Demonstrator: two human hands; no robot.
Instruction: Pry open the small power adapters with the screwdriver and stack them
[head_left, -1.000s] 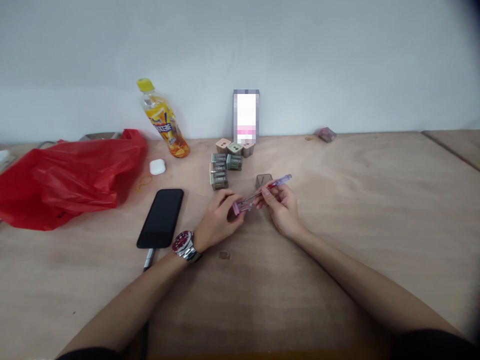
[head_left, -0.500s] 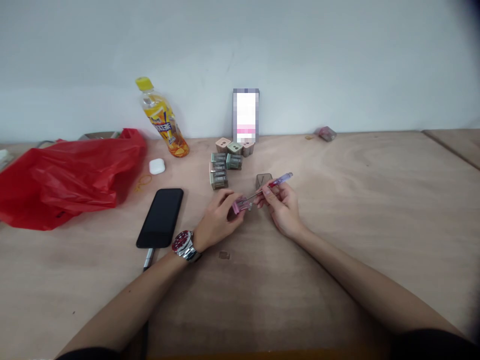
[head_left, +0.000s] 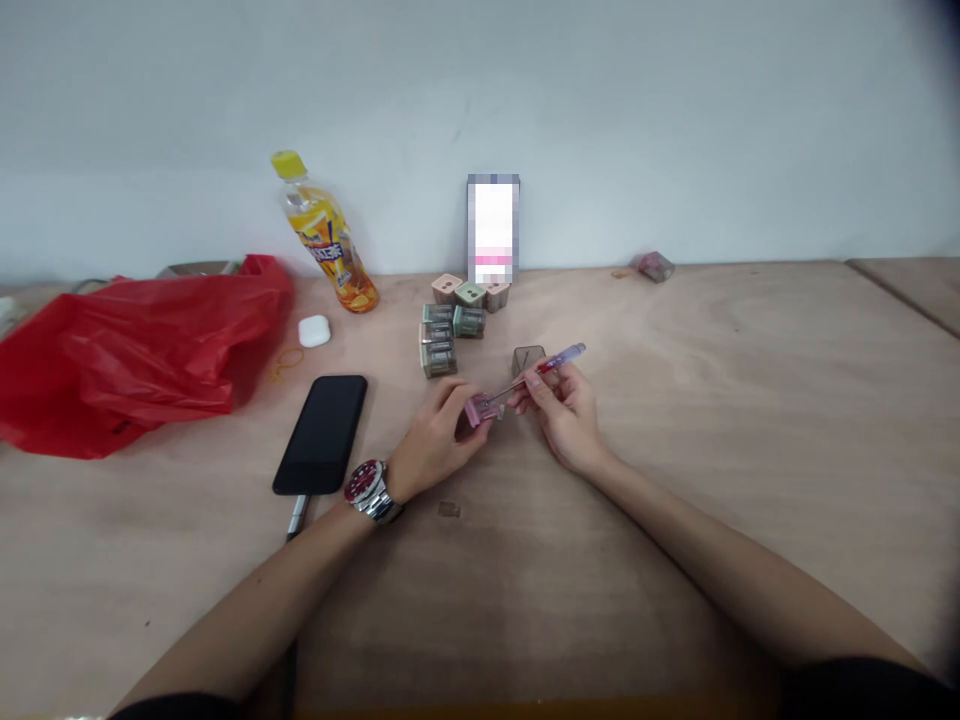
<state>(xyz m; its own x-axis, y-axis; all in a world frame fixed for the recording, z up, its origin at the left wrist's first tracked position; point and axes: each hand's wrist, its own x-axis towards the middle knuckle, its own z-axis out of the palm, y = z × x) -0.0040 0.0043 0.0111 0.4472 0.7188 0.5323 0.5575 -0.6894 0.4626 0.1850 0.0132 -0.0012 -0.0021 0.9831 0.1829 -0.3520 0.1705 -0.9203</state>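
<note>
Head view: holds a pink sharpener (head_left: 480,408) pinched in the left hand (head_left: 437,437), low over mid-bench, its clear end towards the right. Grips a screwdriver (head_left: 561,358) in the closed right hand (head_left: 568,418), tip at the sharpener, long axis slanting away rightward to the purple handle end. Shows an empty-looking smoky box (head_left: 528,357) just beyond, then clustered sharpeners (head_left: 439,358), on a pale wood-grained bench (head_left: 720,420). Meets a plain pale wall (head_left: 675,130) behind, with a lit phone (head_left: 493,222) upright against it.

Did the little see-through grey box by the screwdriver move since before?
No, the see-through grey box looks like it stayed put. It sits just as far from the table's back edge, behind the right hand.
</note>
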